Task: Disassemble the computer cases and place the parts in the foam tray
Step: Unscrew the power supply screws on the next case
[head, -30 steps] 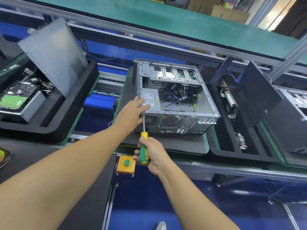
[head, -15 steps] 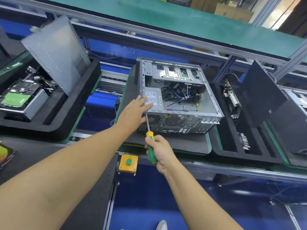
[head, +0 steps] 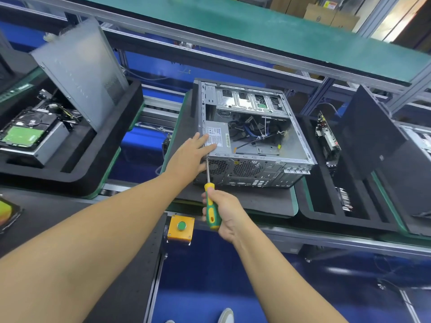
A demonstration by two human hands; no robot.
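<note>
Inside foam tray (head: 112,145), a hard drive (head: 25,134)

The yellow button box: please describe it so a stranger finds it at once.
Find the open grey metal computer case in the middle. On the near rail below it sits the small yellow box, beside the right hand gripping a green-and-yellow screwdriver. Only it carries a round green button.

Bright, even, cool white light from above. Soft shadow under computer case (head: 256,173) on black foam; dark pockets inside foam tray (head: 354,221) at right. Sheen on tilted grey side panel (head: 79,66); warm blown-out patch in top right corner. Strong wide-angle bending: aluminium rail (head: 233,49) bows, left forearm (head: 93,248) swells toward bottom edge. Centre crisp, hard drive (head: 23,134) at left edge slightly soft.
</note>
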